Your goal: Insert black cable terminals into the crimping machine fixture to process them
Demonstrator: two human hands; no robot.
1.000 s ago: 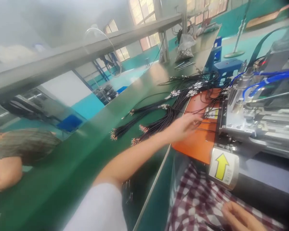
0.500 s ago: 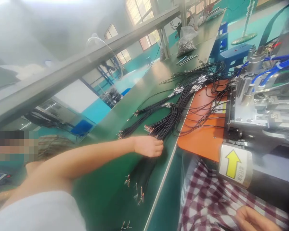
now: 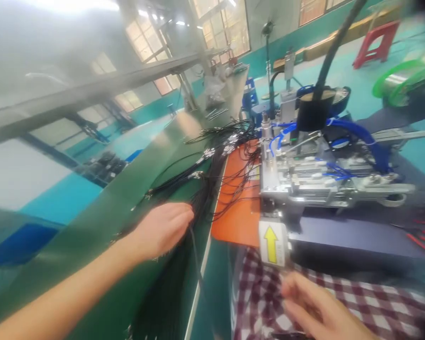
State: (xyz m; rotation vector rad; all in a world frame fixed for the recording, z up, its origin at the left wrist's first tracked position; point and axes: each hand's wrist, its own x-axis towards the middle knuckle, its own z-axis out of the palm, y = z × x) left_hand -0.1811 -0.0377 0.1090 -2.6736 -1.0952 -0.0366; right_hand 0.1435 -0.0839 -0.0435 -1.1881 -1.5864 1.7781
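Fingers (image 3: 183, 218) of the left hand (image 3: 161, 230) curl closed on the black cables (image 3: 202, 205); right hand (image 3: 315, 309) too blurred to tell.

A factory floor — long green workbench (image 3: 102, 222), cable bundles (image 3: 205, 189), pneumatic machine (image 3: 304, 179).

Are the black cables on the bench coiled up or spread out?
Spread out: by the left hand, the black cables fan across the green bench and orange mat.

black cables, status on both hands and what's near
Left hand on the black cables on the green bench, grip hidden. Right hand blurred, low over the checked cloth. Orange mat and machine beside the cables.
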